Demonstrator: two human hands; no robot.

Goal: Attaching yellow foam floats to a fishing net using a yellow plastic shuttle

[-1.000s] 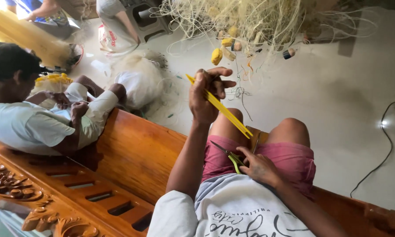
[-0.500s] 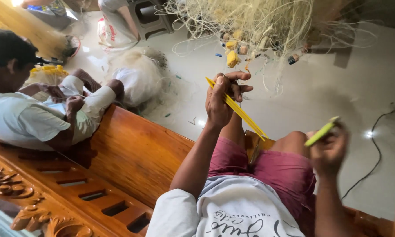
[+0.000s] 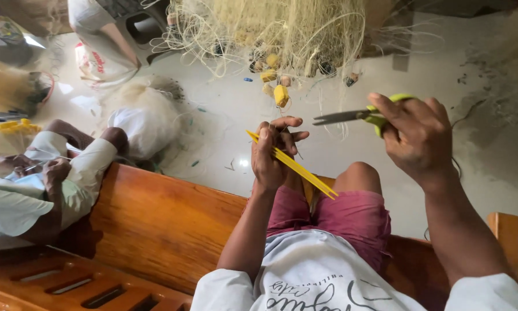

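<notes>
Pale tiled floor [image 3: 339, 155] with a big heap of fishing net [image 3: 282, 34] up top, person sitting on a wooden bench [image 3: 155, 224]. Left hand [image 3: 273, 152] is raised over the knee, fingers pinched around a yellow netting needle [image 3: 296, 167] that slants down to the right. Right hand [image 3: 417, 138] is held up just beside it, fingers curled through the green handles of scissors [image 3: 357, 116], blades pointing left at the other hand.
</notes>
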